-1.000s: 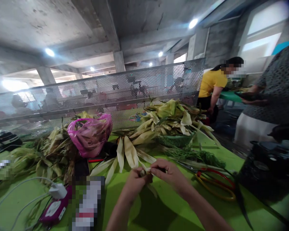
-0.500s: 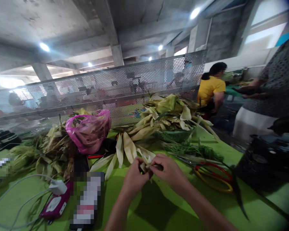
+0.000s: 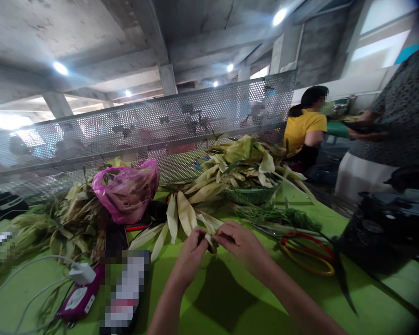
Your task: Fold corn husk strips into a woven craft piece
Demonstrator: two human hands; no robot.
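Open room: the green table is bare on the near side of the fingers, between and beneath both forearms. Beyond the fingertips, a fan of pale husks lies just ahead, nearly touching them. Further ahead and left of the fingers sits a pink bag on a heap of dry leaves. Ahead and right stands a green basket piled with husks. A perforated metal screen closes the far edge of the table behind all of this.

Right of the fingers, a bundle of green strands and red-and-yellow scissors lie near, with a dark machine well beyond them at the right edge. Left of the fingers, on the near side, a white charger with its cable rests by a pink device.

Fingers: the left hand and right hand meet above the table, fingertips together. Both are pinched narrow on one small husk piece, held between them clear of the table top. The left fingers curl in from below; the right fingers close over it from above. How the piece is folded cannot be told.

Two other people stand well off to the right, behind the basket.
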